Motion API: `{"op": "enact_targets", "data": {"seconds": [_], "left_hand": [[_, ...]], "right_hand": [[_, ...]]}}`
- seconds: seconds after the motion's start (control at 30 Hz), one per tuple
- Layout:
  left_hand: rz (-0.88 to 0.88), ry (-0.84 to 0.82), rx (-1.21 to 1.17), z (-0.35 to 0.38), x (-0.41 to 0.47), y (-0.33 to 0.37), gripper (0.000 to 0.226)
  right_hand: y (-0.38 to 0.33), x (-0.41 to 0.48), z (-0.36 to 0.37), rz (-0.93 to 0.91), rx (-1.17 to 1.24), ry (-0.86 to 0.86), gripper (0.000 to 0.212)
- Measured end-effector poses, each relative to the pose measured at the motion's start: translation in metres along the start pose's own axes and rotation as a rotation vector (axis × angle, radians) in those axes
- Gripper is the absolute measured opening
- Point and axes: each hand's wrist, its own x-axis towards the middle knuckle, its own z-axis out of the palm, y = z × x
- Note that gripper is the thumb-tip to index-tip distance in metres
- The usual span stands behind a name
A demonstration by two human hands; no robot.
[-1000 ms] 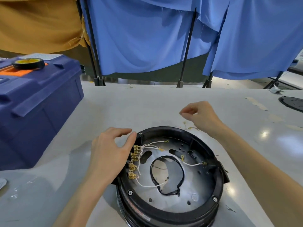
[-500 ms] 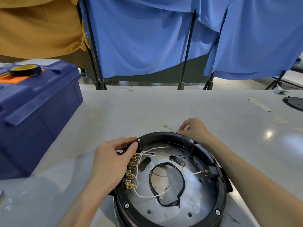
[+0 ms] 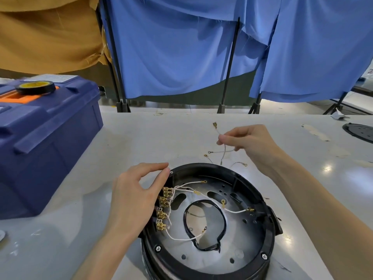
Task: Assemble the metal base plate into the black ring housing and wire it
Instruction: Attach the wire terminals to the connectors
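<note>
Right hand pinches a thin white brass-tipped wire beyond the round black ring housing. Its brass terminal row sits beside the empty, loose-fingered left hand.

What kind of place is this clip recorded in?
Most likely a small assembly workshop: a grey worktable with a half-wired black ring housing, a blue toolbox carrying a tape roll, and blue cloth screens on black stands behind.

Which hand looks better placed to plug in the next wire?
The right hand: it pinches a loose wire above the table, just behind the black ring housing. The left hand touches the housing's rim beside the brass terminals, probably steadying it.
</note>
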Motion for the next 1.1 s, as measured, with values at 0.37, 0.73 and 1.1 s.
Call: {"op": "enact_targets", "data": {"seconds": [0.37,0.73,1.1], "left_hand": [[0.035,-0.122,-0.302,-0.001,-0.004,0.036,0.033],[-0.041,-0.143,-0.535,-0.006,-0.01,0.037,0.016],[-0.126,-0.319,-0.385,-0.002,-0.013,0.034,0.027]], "right_hand": [[-0.046,-0.039,0.046,0.116,0.641,-0.293,0.013],[-0.025,-0.052,0.058,0.238,0.656,-0.347,0.015],[-0.017,-0.059,0.061,0.256,0.66,-0.338,0.018]]}}
